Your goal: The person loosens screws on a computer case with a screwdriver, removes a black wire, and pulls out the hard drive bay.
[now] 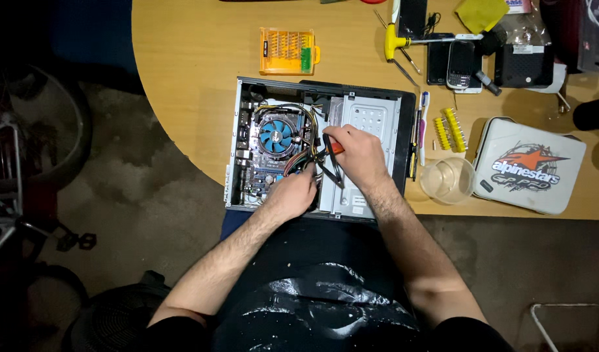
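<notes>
1. The right hand (356, 153) is inside the open computer case (404, 140); its fingers are closed around a small tool with a red handle (336, 148), maybe cutters or pliers. The dark tip of the tool goes down below the fingers.
2. The left hand (293, 193) is just beside the right one, lower in the case. Its fingers are curled into the bundle of coloured cables (304, 160), but I cannot tell if they really pinch a cable or only press on it.
3. The cables lie between the two hands, just right of the blue cooling fan (275, 135). I think they are soft and light and bend easily, but the connectors and the board under them are fragile. It seems better to take them near the plug, not in the middle of the wire.
4. The case looks stiff and heavy, with thin metal edges that can be sharp. It sits at the near edge of the counter (195, 58).
5. Containers: beyond the fingers, an orange box of screwdriver bits (287, 51), with the bits in rows. To the right of the right hand is a clear plastic cup (448, 180); what is in it I cannot see. Further right lies a closed white pouch (529, 165).
6. Yellow bit holders (449, 130) lie near the cup, and a yellow T-handle driver (398, 41) is far beyond the fingers.
</notes>
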